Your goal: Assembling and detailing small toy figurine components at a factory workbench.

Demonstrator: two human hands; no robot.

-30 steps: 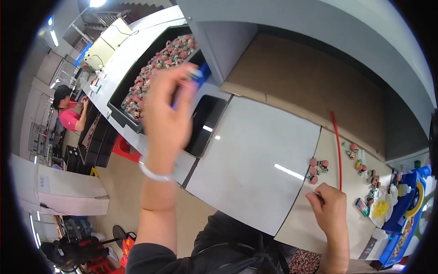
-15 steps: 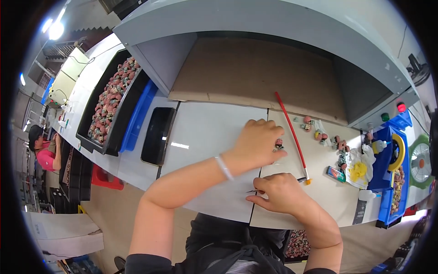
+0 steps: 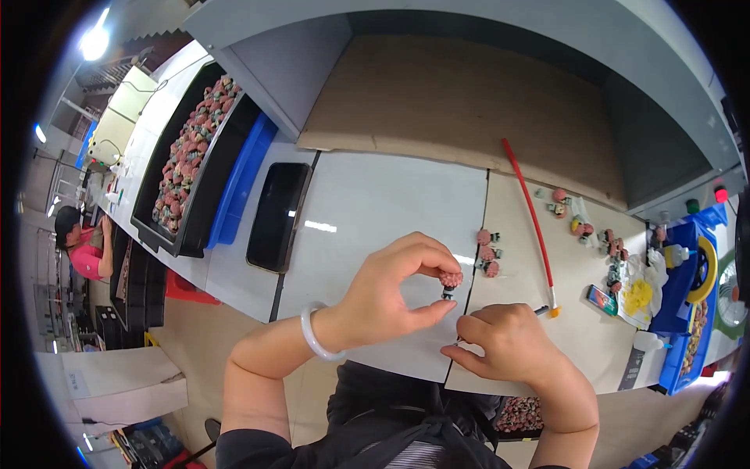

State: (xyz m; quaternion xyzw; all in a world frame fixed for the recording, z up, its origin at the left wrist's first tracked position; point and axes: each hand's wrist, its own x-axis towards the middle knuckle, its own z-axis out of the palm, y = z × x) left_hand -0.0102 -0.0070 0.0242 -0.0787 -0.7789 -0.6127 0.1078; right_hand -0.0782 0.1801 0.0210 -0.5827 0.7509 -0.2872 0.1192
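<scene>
Just below and right of the frame's centre, the left hand (image 3: 379,298) pinches a small pink-headed figurine (image 3: 450,281) between head and base. It looks light and stiff, likely best held by those ends. Lower right, the right hand (image 3: 506,341) grips a slim dark-handled tool (image 3: 541,310).

The left hand (image 3: 383,293) pinches a small pink-topped figurine (image 3: 449,283) between thumb and fingers above the table (image 3: 383,207). Close by on the right, the right hand (image 3: 508,342) grips a thin tool (image 3: 541,310). Just beyond lie three similar figurines (image 3: 489,254), left of a red-handled brush (image 3: 532,215). Far left, a dark phone (image 3: 278,215) rests near a black bin (image 3: 220,160) full of figurines.
</scene>
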